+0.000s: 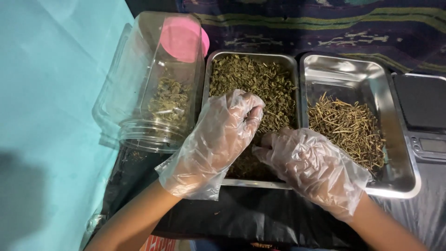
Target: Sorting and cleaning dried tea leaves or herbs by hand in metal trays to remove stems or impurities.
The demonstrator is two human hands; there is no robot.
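Note:
Both hands wear loose clear plastic gloves and hover over a steel tray (252, 56) filled with dried green leaves (260, 83). My left hand (218, 139) has its fingers curled down into the leaves near the tray's middle. My right hand (311, 165) rests at the tray's near right side, fingertips pinched in the leaves. Whether either hand holds a leaf or stem is hidden by the gloves. To the right, a second steel tray (344, 69) holds a pile of thin brown stems (348, 125).
A clear plastic jar (148, 79) lies on its side at the left, with some dried leaves inside and a pink lid (183, 37) behind it. A small black digital scale (425, 116) sits at the far right. Turquoise cloth covers the left; black sheet lies under the trays.

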